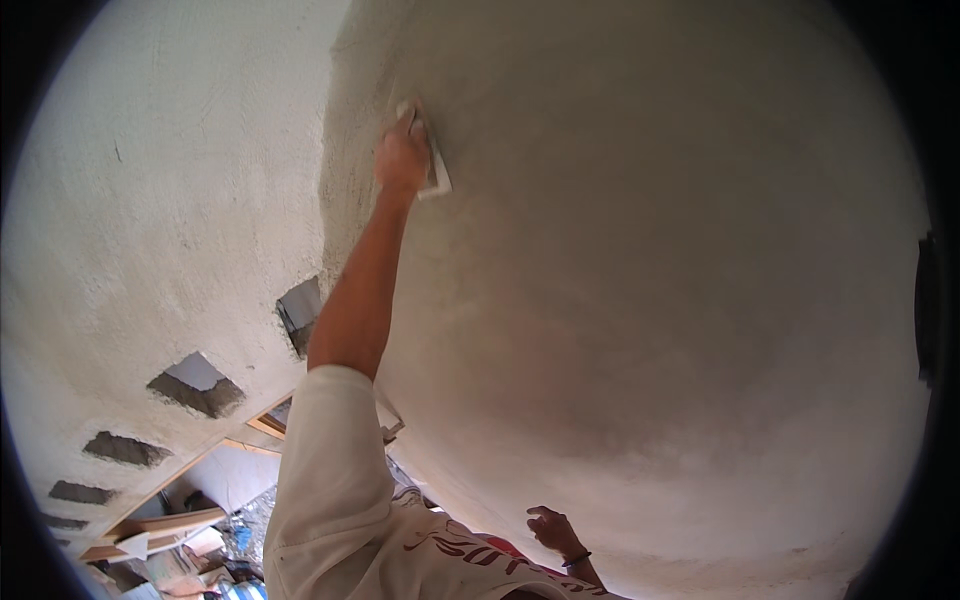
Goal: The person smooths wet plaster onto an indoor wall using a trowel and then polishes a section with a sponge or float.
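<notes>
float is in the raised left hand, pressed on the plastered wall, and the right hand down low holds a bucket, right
Not quite. In the head view the right hand holds no bucket; it is empty, low by the wall. The raised left hand does press the float to it.

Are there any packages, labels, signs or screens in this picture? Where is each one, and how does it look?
No packages, labels, signs or screens are clearly in view.
Shirt print: red and dark marks on the white shirt, at the bottom edge.
Clutter: lower left, on the floor; boards and pale scraps, too blurred to call packages.
Float: a pale flat tool, pressed on the plastered wall by the left hand.
</notes>
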`<move>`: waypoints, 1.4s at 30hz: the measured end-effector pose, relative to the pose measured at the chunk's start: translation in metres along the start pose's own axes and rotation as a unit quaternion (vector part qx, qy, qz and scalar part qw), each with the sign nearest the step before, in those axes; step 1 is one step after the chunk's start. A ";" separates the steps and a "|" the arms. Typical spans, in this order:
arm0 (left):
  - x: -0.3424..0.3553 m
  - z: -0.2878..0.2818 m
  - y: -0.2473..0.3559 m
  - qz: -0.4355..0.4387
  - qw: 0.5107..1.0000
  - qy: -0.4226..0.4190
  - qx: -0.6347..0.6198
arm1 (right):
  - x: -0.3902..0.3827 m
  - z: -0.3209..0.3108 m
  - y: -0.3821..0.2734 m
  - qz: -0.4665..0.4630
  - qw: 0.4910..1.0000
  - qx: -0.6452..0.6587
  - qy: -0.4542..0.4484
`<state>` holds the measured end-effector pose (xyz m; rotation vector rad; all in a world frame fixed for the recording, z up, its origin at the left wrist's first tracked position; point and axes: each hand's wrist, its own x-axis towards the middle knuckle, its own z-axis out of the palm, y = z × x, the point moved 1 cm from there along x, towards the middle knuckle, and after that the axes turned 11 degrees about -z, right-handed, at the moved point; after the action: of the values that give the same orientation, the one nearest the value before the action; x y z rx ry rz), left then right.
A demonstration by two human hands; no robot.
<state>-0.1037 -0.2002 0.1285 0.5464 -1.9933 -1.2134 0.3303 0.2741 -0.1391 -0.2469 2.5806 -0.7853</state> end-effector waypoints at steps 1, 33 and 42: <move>-0.015 0.010 -0.028 0.042 0.998 0.049 -0.004 | 0.005 -0.003 -0.001 -0.019 1.000 -0.012 -0.003; -0.252 -0.065 0.391 0.477 0.867 0.049 -0.136 | 0.005 0.017 0.034 0.022 0.995 0.034 0.089; -0.329 -0.028 0.240 0.548 0.829 -0.111 -0.012 | -0.014 0.017 0.052 -0.003 0.984 0.066 0.166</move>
<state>0.1333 0.1168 0.2291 -0.7471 -1.9388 -0.5471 0.3483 0.3125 -0.1758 -0.0896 2.8186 -1.0748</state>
